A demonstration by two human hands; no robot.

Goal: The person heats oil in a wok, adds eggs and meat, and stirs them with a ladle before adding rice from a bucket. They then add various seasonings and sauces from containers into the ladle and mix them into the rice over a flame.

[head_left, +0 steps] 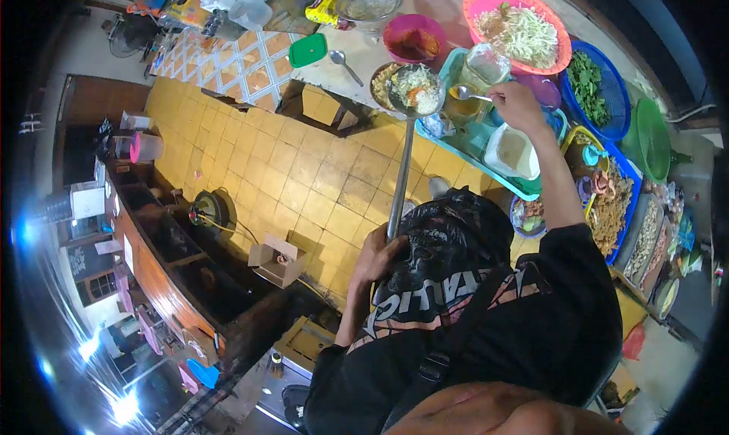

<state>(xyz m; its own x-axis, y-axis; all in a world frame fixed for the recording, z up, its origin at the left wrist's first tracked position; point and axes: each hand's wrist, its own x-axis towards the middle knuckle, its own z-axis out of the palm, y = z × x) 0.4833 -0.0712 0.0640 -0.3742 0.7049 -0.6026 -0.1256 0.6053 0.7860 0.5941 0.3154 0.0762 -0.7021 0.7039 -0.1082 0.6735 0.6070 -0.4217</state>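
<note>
My left hand (377, 256) is wrapped round the lower end of a long metal handle. At the far end of that handle is the round bowl of a large cooking ladle (402, 165), holding white food with orange bits. It is beside a bowl of yellowish food (380, 82), overlapping it in view. My right hand (519, 105) pinches a metal spoon (474, 96), with something yellow at its tip. The spoon is over a turquoise tray (497, 175) of containers, just right of the ladle's bowl.
Behind the tray are a pink bowl of red paste (395, 34), an orange basket of shredded vegetables (472, 10) and a blue basket of greens (624, 105). A loose spoon (348, 69) and green lid (307, 50) lie on the counter. A cardboard box (266, 262) sits lower left.
</note>
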